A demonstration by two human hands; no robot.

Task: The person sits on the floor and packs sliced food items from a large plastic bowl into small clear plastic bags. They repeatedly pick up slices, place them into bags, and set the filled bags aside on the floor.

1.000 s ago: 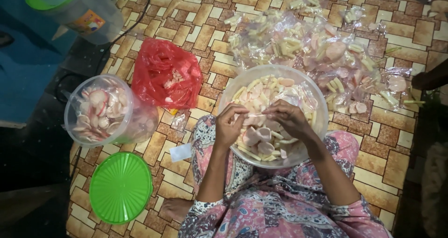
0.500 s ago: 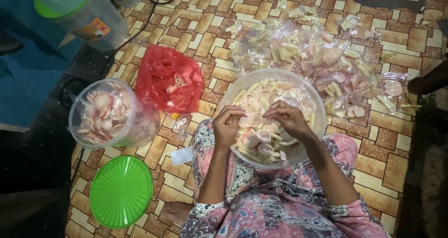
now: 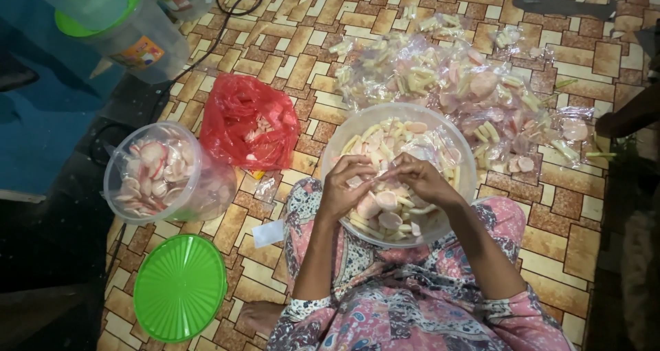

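1. Tiled floor (image 3: pixel 289 55): I sit on it, patterned pink dress over my lap.
2. Heap of small filled clear bags (image 3: pixel 467 90): on the tiles just beyond the bowl, holding pale sticks and pink rounds.
3. Clear plastic bowl (image 3: pixel 464 160): against my knees, full of loose pink-white round crackers and pale sticks. Probably light for its bulk; I'd lift it by the rim with both hands.
4. Red plastic bag (image 3: pixel 249 123): left of the bowl, crumpled, some crackers inside.
5. Clear tub (image 3: pixel 161 172): further left, full of pink-rimmed rounds. Its green lid (image 3: pixel 180 287) lies flat nearer me.
6. My left hand (image 3: pixel 345 186) and right hand (image 3: pixel 419 180): both over the bowl's middle, fingertips meeting, pinched together on something small. Cannot tell what; it's hidden between the fingers.
7. Crackers (image 3: pixel 385 201): in the bowl under my hands. Judged dry, stiff, brittle, near weightless. Take by the edges, light pinch; a squeeze would likely snap them.
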